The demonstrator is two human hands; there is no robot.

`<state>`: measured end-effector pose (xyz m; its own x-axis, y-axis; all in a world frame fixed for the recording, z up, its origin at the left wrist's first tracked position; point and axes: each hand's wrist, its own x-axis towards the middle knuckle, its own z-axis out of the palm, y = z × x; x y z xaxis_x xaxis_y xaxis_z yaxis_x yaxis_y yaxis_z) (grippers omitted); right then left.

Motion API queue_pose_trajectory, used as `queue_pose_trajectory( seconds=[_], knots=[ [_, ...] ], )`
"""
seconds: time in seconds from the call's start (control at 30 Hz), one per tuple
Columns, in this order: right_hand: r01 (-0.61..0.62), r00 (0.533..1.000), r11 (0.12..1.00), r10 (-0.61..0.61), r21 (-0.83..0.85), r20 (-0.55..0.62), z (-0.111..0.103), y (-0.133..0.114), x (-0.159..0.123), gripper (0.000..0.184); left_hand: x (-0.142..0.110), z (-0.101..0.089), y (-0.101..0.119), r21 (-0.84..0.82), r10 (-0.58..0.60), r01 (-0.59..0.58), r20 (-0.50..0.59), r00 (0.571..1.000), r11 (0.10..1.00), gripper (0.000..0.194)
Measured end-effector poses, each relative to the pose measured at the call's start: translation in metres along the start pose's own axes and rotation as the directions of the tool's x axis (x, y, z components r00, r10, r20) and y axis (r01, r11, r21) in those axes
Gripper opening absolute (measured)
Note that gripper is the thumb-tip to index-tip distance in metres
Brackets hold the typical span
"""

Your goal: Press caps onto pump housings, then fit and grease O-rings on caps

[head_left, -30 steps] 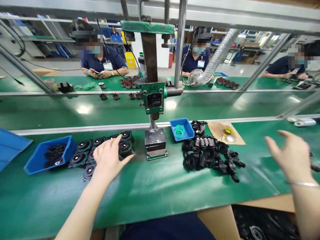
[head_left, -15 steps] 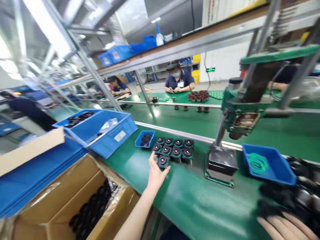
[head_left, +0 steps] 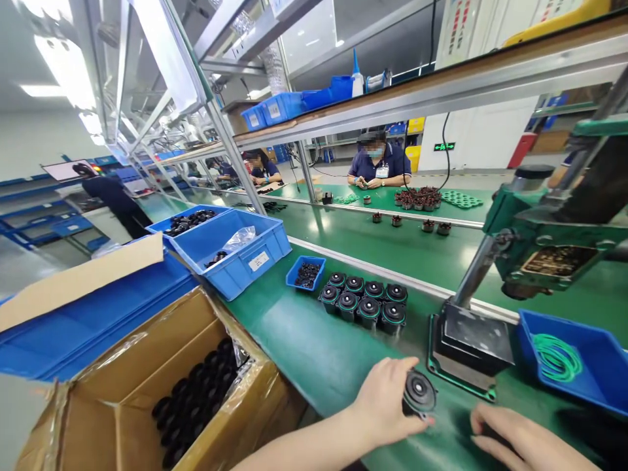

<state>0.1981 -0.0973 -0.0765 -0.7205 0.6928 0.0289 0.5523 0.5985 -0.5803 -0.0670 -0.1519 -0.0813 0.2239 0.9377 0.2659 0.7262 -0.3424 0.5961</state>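
In the head view my left hand [head_left: 380, 405] is closed round the side of a black round part [head_left: 420, 391] with a pale centre and square-cornered base. The part is just above or on the green bench, near its front edge; I cannot tell which. My right hand [head_left: 515, 435] is to the right of it, fingers loosely bent, a gap at the thumb and nothing visible in it. Behind them, two rows of similar black parts [head_left: 369, 307] with green rings stand close together. A small blue bin [head_left: 320, 275] of little black pieces sits beside these rows.
A green press [head_left: 473, 337] stands right of the rows, its head overhanging. Beyond it a blue bin [head_left: 596, 376] holds green rings [head_left: 557, 356]. At left are a large blue crate [head_left: 240, 278] and an open cardboard box [head_left: 132, 366] of black parts. A co-worker [head_left: 380, 163] sits opposite.
My left hand has carried the black round part from the front of the rows toward me and right. My right hand has come left, away from the dark parts at the right edge.
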Motion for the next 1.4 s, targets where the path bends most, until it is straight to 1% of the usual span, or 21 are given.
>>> queue_pose_trajectory(
  seconds=[0.03, 0.07, 0.1, 0.13, 0.17, 0.23, 0.27, 0.33, 0.43, 0.53, 0.63, 0.7, 0.77, 0.83, 0.9, 0.93, 0.97, 1.03, 1.13, 1.27, 1.4],
  knots=[
    [-0.004, 1.000, 1.000, 0.004, 0.002, 0.025, -0.003, -0.005, 0.005, 0.032, 0.006, 0.004, 0.002, 0.007, 0.035, -0.035, 0.025, 0.999, 0.999, 0.090],
    [0.000, 1.000, 1.000, 0.000, -0.014, 0.009, -0.005, -0.008, 0.007, 0.031, 0.011, 0.008, 0.003, 0.007, 0.068, -0.068, 0.050, 0.996, 0.998, 0.091],
    [0.008, 0.999, 0.999, -0.011, -0.044, -0.048, -0.005, -0.009, 0.007, 0.031, 0.015, 0.012, 0.004, -0.004, 0.095, -0.095, 0.071, 0.993, 0.995, 0.092],
    [0.005, 0.990, 0.997, -0.016, -0.080, -0.138, -0.003, -0.008, 0.005, 0.032, 0.019, 0.015, 0.005, -0.026, 0.116, -0.114, 0.085, 0.990, 0.993, 0.093],
    [-0.018, 0.970, 0.994, -0.009, -0.111, -0.241, -0.001, -0.007, 0.000, 0.034, 0.022, 0.018, 0.006, -0.060, 0.127, -0.122, 0.099, 0.987, 0.991, 0.094],
    [-0.110, 0.911, 0.984, 0.043, -0.141, -0.409, 0.006, -0.005, -0.014, 0.036, 0.025, 0.023, 0.008, -0.147, 0.111, -0.094, 0.112, 0.987, 0.985, 0.094],
    [-0.167, 0.884, 0.976, 0.085, -0.141, -0.460, 0.010, -0.005, -0.022, 0.035, 0.026, 0.025, 0.008, -0.192, 0.088, -0.064, 0.119, 0.989, 0.979, 0.093],
    [-0.265, 0.851, 0.954, 0.165, -0.137, -0.498, 0.020, -0.008, -0.037, 0.033, 0.028, 0.029, 0.005, -0.263, 0.036, -0.001, 0.126, 0.991, 0.965, 0.091],
    [-0.337, 0.839, 0.931, 0.228, -0.143, -0.493, 0.033, -0.016, -0.046, 0.034, 0.029, 0.033, -0.003, -0.348, 0.028, 0.028, 0.154, 0.988, 0.937, 0.086],
    [-0.342, 0.824, 0.933, 0.242, -0.110, -0.512, 0.042, -0.022, -0.042, 0.034, 0.028, 0.035, -0.008, -0.418, 0.056, 0.030, 0.191, 0.980, 0.908, 0.082],
    [-0.327, 0.802, 0.943, 0.244, -0.058, -0.546, 0.047, -0.021, -0.032, 0.029, 0.026, 0.034, -0.008, -0.463, 0.062, 0.051, 0.226, 0.972, 0.885, 0.082],
    [-0.311, 0.797, 0.949, 0.235, -0.045, -0.556, 0.045, -0.020, -0.027, 0.025, 0.025, 0.032, -0.007, -0.480, 0.053, 0.074, 0.246, 0.968, 0.874, 0.082],
    [-0.301, 0.784, 0.953, 0.228, -0.032, -0.578, 0.037, -0.023, -0.027, 0.023, 0.024, 0.031, -0.005, -0.493, 0.038, 0.099, 0.261, 0.964, 0.864, 0.079],
    [-0.306, 0.748, 0.952, 0.230, -0.016, -0.622, 0.021, -0.032, -0.028, 0.021, 0.022, 0.030, -0.003, -0.498, 0.035, 0.113, 0.277, 0.960, 0.860, 0.076],
    [-0.310, 0.711, 0.951, 0.231, -0.002, -0.664, 0.002, -0.047, -0.029, 0.017, 0.021, 0.030, 0.000, -0.491, 0.047, 0.106, 0.289, 0.956, 0.865, 0.073],
    [-0.304, 0.705, 0.953, 0.224, -0.001, -0.673, -0.006, -0.056, -0.027, 0.016, 0.020, 0.030, 0.001, -0.485, 0.059, 0.095, 0.291, 0.955, 0.869, 0.072],
    [-0.292, 0.709, 0.956, 0.211, -0.008, -0.673, -0.012, -0.064, -0.025, 0.016, 0.020, 0.030, 0.002, -0.481, 0.071, 0.081, 0.290, 0.955, 0.873, 0.071],
    [-0.254, 0.741, 0.966, 0.169, -0.039, -0.650, -0.017, -0.079, -0.016, 0.016, 0.020, 0.029, 0.003, -0.481, 0.094, 0.055, 0.279, 0.956, 0.875, 0.069],
    [-0.214, 0.785, 0.975, 0.131, -0.066, -0.606, -0.010, -0.092, -0.001, 0.017, 0.019, 0.029, 0.003, -0.496, 0.117, 0.031, 0.263, 0.958, 0.868, 0.068],
    [-0.225, 0.807, 0.966, 0.111, -0.129, -0.580, 0.005, -0.096, 0.010, 0.020, 0.018, 0.031, 0.000, -0.502, 0.132, -0.005, 0.218, 0.967, 0.865, 0.064],
    [-0.232, 0.833, 0.954, 0.093, -0.192, -0.545, 0.009, -0.094, 0.012, 0.022, 0.018, 0.034, -0.002, -0.511, 0.173, -0.060, 0.176, 0.969, 0.857, 0.063]
  ],
)
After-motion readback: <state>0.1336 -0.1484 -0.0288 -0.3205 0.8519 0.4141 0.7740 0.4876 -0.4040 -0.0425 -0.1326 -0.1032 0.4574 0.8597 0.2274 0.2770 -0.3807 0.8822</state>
